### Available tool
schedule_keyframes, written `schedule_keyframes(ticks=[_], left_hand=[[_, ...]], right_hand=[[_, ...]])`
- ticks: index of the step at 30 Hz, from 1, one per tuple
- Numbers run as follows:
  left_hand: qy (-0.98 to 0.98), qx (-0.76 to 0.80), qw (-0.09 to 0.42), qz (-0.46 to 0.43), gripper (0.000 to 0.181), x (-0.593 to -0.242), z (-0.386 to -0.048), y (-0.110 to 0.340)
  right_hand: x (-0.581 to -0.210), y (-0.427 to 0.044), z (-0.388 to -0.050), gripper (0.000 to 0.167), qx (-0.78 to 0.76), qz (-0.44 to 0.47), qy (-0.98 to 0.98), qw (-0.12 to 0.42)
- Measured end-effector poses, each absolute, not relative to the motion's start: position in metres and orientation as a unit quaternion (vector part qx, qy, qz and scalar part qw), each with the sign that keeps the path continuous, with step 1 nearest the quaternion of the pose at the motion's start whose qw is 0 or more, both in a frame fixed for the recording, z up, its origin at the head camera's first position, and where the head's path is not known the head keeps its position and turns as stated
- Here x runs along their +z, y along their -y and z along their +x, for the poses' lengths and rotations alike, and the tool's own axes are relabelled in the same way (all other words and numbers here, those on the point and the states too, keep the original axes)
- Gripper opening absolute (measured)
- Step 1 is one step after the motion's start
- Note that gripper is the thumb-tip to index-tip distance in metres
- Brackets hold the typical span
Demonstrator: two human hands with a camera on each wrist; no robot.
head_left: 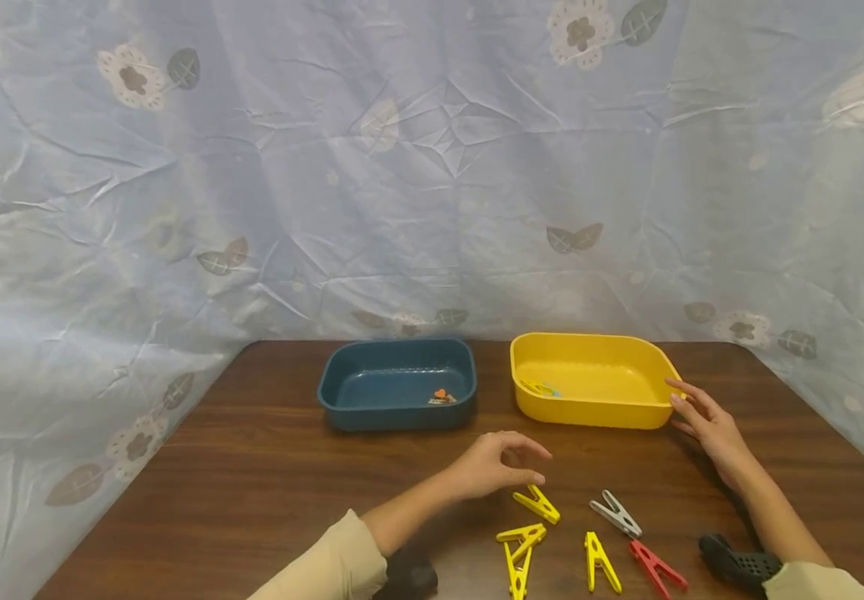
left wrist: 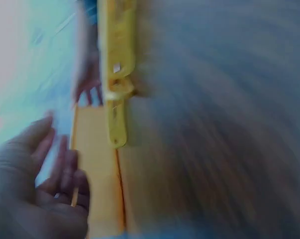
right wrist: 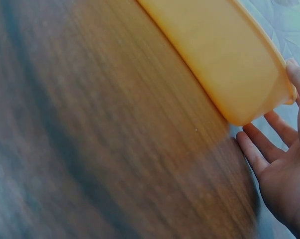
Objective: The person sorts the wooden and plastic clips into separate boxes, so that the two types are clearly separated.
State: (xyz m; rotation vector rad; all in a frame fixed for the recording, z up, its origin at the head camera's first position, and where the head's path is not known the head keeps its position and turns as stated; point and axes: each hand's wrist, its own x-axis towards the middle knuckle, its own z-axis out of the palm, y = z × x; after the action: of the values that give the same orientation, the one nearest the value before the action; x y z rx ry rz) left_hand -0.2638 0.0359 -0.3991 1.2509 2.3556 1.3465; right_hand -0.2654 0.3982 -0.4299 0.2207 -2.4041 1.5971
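Note:
My left hand [head_left: 493,465] hovers over the table just beyond a yellow clothespin [head_left: 538,505], its fingers gently bent and nothing between them. Blurred yellow clothespins [left wrist: 116,119] also show beside that hand in the left wrist view. At the right end of the yellow bin [head_left: 589,412], my right hand [head_left: 712,433] touches the rim with extended fingers. From the right wrist, the thumb [right wrist: 298,79] meets the bin's edge and the other fingers spread near its lower corner. A yellow clip and a small light-blue piece lie inside the bin.
A blue bin [head_left: 394,419] stands left of the yellow one, holding small orange and pale bits. Nearer lie more yellow clothespins [head_left: 600,562], a grey clothespin [head_left: 616,513] and a red clothespin [head_left: 656,568]. A patterned curtain [head_left: 432,167] hangs behind the wooden table [head_left: 252,500].

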Motion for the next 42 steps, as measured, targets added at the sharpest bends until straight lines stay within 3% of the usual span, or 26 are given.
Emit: schedule_keyframes(ticks=[8,18,42], left_hand=[[-0.803,0.376,0.095,0.453,0.038,-0.423,-0.278,-0.028],[-0.786,0.363,0.134,0.481,0.035,-0.428,-0.281,-0.027],[-0.805,0.354,0.133,0.457,0.032,-0.426,-0.283,-0.024]], right_hand=[[-0.429,-0.399,-0.264,0.049,0.543,0.069,0.828,0.12],[-0.43,-0.4,-0.264,0.049,0.541,0.071,0.828,0.127],[-0.429,-0.398,-0.267,0.049,0.548,0.079,0.823,0.126]])
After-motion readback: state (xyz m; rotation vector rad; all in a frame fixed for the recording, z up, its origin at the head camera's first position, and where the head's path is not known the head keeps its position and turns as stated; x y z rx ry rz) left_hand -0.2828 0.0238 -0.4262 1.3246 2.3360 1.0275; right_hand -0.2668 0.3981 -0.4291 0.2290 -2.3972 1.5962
